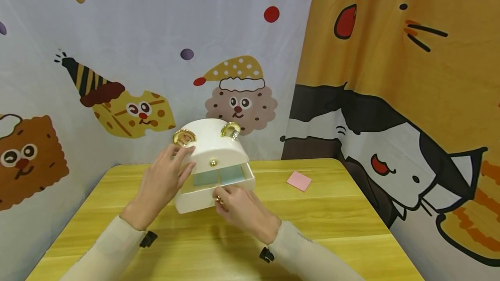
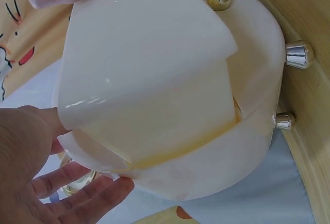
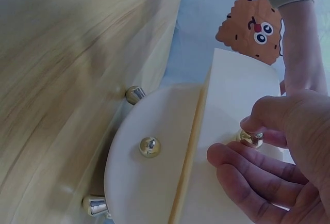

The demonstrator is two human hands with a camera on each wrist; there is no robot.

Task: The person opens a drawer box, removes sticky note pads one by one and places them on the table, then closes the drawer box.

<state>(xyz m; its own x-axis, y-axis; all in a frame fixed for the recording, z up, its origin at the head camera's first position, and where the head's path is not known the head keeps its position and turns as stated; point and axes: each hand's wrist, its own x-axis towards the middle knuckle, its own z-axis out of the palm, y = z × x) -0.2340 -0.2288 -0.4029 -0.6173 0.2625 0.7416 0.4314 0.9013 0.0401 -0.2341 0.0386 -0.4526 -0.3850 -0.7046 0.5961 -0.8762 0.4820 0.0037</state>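
Note:
A white rounded drawer box (image 1: 207, 135) with gold-trimmed ears stands at the table's far side. Its middle drawer (image 1: 195, 200) is pulled out, showing a divider and a pale blue inside. My right hand (image 1: 244, 209) pinches the gold knob (image 3: 251, 138) of that drawer between thumb and fingers. At the box's upper left, my left hand (image 1: 162, 181) holds the body, thumb by the front edge and fingers near one ear (image 1: 183, 137). Above the drawer's opening sits another gold knob (image 1: 213, 162); a lower drawer knob (image 3: 150, 147) shows in the right wrist view.
To the right of the box, a pink square of paper (image 1: 299, 181) lies on the wood-grain table (image 1: 336, 229). Cartoon-printed curtains (image 1: 148, 21) hang right behind the table. Small metallic feet (image 3: 135, 95) stick out under the box.

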